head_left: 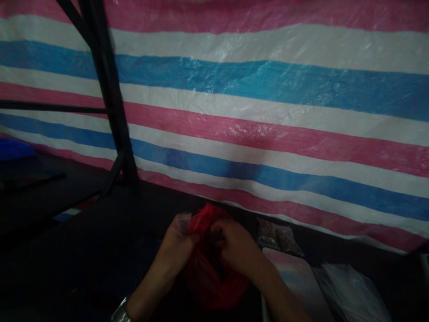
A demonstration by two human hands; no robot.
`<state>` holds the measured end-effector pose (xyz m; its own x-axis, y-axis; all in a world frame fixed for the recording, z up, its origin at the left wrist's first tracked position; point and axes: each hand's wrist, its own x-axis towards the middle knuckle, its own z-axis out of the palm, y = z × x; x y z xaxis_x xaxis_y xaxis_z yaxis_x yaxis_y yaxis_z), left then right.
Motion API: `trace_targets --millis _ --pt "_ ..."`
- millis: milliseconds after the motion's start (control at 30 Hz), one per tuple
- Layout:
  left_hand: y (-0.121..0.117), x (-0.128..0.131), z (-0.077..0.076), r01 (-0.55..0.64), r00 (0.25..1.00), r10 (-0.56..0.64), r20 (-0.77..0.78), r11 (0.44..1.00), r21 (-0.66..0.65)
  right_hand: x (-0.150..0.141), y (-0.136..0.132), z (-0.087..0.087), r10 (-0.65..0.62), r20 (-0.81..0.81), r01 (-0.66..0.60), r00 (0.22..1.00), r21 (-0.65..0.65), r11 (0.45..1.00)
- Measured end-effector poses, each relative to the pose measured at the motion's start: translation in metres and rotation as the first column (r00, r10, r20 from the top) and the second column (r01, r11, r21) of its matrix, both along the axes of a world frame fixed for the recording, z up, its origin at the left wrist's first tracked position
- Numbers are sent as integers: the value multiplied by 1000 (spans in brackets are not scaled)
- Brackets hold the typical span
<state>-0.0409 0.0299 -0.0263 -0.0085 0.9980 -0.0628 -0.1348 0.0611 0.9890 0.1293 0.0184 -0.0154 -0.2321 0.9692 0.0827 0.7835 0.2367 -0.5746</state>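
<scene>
The work in hand appears to be at the mouth of a red plastic bag (214, 273), which both hands grip at its gathered top; whether the mouth is being opened or closed cannot be told in this dim light.

**Near field.** At 6 o'clock, low in the view, both forearms enter from the bottom edge and converge on the bag. A metal wristband (121, 313) sits on the left wrist at 7 o'clock. The bag rests on the dark surface (83, 250), its body bulging below the hands and its top bunched between them.

**Hand pose.**
- Left hand (176, 248): fingers curled shut, pinching a fold of the bag's film at its upper left. Knuckles face up.
- Right hand (234, 246): fingers curled closed over the bag's top from the right, thumb side toward the left hand. The two hands are just beside each other, almost touching.

**Next move, as a judgement.** Thin film is slippery and tears easily; either hand should keep a light, even pinch and move slowly apart or together, with the bag supported by the surface.

**Middle field.** At 3 to 4 o'clock of the bag lie clear plastic packets (348, 290) and a pale flat sheet (295, 277); two small filled pouches (278, 237) lie beyond them.

**Far field.** At 12 o'clock hangs a striped tarpaulin (268, 112). At 10 o'clock stands a black metal frame (110, 103).
</scene>
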Motion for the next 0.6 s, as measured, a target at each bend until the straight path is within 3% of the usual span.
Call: trace_targets --millis 100,300,467,600 --pt "0 -3 2 39 999 -39 -15 999 17 3 4 -4 -17 -151 7 988 -62 998" --pt "2 -3 -1 -73 989 99 -107 972 224 19 9 5 -51 -390 -33 920 -206 978" --pt "-3 -3 -7 13 956 103 -275 922 388 39 -1 34 -34 -539 -136 842 -273 952" --pt "-9 0 -8 105 905 98 -414 891 441 35 -13 59 16 -687 -249 727 -242 938"
